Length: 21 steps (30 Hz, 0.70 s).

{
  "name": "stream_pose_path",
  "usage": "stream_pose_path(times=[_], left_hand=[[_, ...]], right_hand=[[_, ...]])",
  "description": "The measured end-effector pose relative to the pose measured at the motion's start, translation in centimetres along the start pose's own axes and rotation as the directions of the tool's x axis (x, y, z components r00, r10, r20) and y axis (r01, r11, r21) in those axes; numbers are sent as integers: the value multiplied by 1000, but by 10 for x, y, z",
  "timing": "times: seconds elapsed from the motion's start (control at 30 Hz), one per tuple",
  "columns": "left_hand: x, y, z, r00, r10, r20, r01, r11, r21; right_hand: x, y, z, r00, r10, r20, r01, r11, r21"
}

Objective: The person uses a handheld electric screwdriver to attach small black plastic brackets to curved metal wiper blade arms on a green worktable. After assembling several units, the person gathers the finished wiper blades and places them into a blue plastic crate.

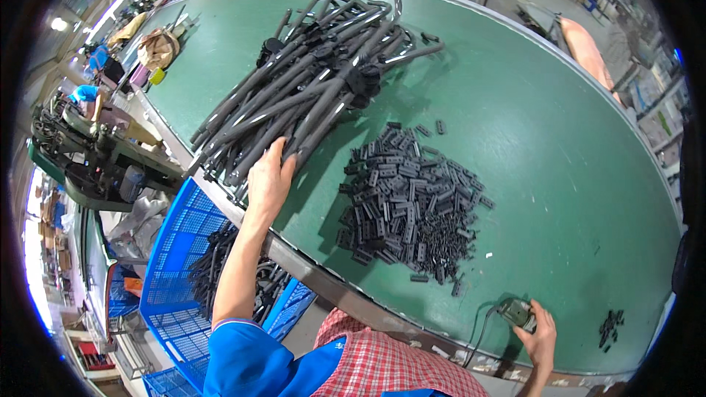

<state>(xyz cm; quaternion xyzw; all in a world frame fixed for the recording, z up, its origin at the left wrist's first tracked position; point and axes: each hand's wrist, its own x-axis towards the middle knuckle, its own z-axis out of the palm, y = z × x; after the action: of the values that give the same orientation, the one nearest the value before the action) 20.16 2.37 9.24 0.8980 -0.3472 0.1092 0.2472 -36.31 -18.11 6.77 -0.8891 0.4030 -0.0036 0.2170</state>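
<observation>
My left hand (269, 182) is at the near end of a heap of black bent tubes (305, 77). Its fingers and thumb close on one tube end, partly hidden by the hand. Black clamp-like fittings (362, 82) sit on some of the tubes. Near the front edge of the table, my right hand (539, 329) is wrapped around a corded hand tool (516, 312), greenish and rounded, with a dark cable running off its left end. Between the hands lies a pile of flat black plastic pieces (393, 195), with smaller dark parts (445, 239) along its right side.
The green table (559, 169) curves around me. A small cluster of dark parts (610, 328) lies at the far right. Below the left edge stands a blue plastic crate (173, 272) holding more black tubes. Machines (92, 151) and a person in blue (87, 95) are beyond the left side.
</observation>
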Motion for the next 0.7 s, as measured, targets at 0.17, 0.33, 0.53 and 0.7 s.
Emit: stream_pose_path(times=[0.17, 0.33, 0.53, 0.7], left_hand=[[17, -13, -5, 957, -205, 205, 220, 974, -53], [25, -37, -25, 975, -153, 160, 143, 987, 70], [-90, -17, -82, 962, -226, -153, 151, 907, -393], [-375, -52, -43, 335, -597, 729, 751, 637, 176]], right_hand=[[51, -23, -72, 983, 114, 142, -106, 992, -63], [115, -97, -83, 961, -144, 235, 115, 984, 133], [109, -181, -10, 866, -272, 421, 54, 886, 460], [76, -219, 26, 835, -153, 529, -280, 709, 647]])
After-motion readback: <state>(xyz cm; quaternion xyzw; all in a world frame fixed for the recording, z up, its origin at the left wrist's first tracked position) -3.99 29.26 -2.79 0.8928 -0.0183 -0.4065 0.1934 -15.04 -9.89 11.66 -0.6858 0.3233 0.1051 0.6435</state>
